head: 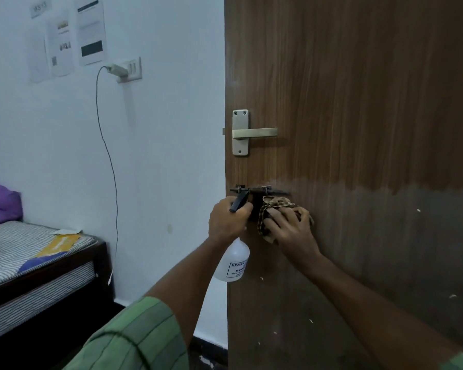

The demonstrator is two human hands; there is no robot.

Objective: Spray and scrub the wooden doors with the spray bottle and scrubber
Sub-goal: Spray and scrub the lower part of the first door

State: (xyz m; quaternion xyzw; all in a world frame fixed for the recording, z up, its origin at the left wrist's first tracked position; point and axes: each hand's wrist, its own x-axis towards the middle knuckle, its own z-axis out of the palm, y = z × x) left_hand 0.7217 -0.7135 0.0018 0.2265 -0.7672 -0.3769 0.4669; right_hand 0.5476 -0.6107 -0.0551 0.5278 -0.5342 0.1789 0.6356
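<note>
The wooden door [358, 102] looks roughly half done: its lower part, from the latch [259, 190] down, appears darker and wet, while the part above looks dry. By the door's left edge, the left hand [226, 222] curls its fingers round the spray bottle [233, 263] neck. The right hand [292, 228] presses a checked cloth scrubber [267, 209] flat under the latch with spread fingers, so scrubbing seems underway

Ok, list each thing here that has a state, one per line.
Wooden door: upper part dry and lighter, lower part darker as if wet.
Door handle: lever level.
Sliding bolt: whether it is slid out cannot be told.
Spray bottle: held at its head by the left hand.
Checked cloth: pressed on the door by the right hand.
Charger: plugged in.
</note>
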